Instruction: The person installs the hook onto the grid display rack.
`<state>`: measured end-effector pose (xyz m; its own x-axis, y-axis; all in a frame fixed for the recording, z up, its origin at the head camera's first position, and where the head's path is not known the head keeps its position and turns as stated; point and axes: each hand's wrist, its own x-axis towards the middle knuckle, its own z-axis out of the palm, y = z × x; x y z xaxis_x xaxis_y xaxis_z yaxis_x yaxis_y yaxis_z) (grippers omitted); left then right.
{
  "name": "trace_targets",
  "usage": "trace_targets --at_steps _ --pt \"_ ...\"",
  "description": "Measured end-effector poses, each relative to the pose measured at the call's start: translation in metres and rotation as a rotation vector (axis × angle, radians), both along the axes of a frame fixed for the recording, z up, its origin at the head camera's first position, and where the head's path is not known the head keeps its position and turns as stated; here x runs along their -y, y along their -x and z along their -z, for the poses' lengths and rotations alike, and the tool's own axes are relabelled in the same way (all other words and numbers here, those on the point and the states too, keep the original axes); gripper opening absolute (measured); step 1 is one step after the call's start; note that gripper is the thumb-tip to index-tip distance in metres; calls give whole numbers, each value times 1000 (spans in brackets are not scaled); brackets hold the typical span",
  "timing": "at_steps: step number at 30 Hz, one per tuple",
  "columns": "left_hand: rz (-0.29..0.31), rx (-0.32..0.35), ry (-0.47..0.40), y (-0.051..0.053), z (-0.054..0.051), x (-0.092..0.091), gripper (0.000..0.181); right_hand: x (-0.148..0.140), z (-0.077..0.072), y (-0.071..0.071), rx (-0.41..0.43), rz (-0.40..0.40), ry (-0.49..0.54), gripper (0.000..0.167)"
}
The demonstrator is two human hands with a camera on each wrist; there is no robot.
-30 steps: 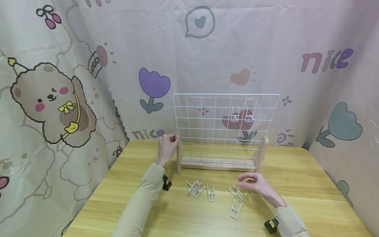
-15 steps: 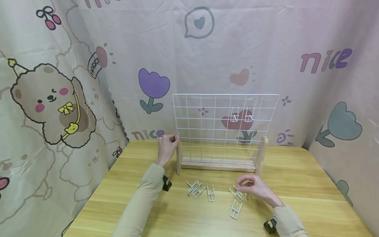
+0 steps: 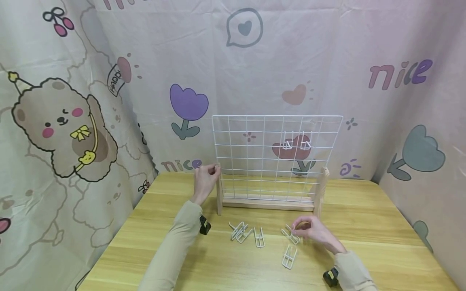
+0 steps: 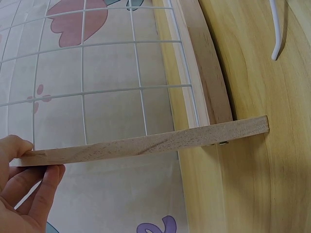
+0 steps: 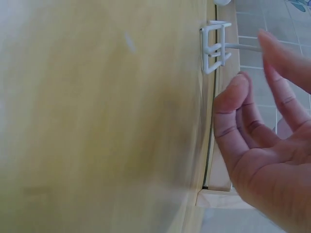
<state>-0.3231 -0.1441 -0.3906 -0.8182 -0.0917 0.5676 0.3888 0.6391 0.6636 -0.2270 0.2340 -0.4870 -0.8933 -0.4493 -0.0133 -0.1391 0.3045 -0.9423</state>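
A white wire grid panel (image 3: 255,157) stands upright in a wooden stand (image 3: 269,203). My left hand (image 3: 205,182) pinches the top of the stand's left upright (image 4: 146,143), thumb on one side and fingers on the other. Over the table, my right hand (image 3: 313,231) has thumb and forefinger at a white wire hook (image 3: 291,236). In the right wrist view, they pinch the prong of this hook (image 5: 214,48), while the other fingers curl loosely. Another hook (image 3: 289,257) lies just in front of it.
Left of the right hand lie a single wire hook (image 3: 259,237) and a small overlapping pile of hooks (image 3: 240,232). Two hooks (image 3: 296,144) hang on the panel's upper right. A patterned curtain (image 3: 145,81) backs the wooden table (image 3: 364,218).
My right hand has lowered slightly, and its thumb and forefinger have closed on the prong of the hook. My left hand has stayed on the upright.
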Motion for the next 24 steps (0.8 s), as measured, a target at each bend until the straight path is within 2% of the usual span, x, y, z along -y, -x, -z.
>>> trace_targets --at_steps 3,8,24 --pt "0 -4 3 0 -1 0 18 1 1 1 9 -15 -13 28" --pt "-5 -9 9 0 -1 0 19 3 4 4 -24 -43 -28 25" --pt "-4 28 -15 0 0 0 18 5 9 8 -59 -7 -59 26"
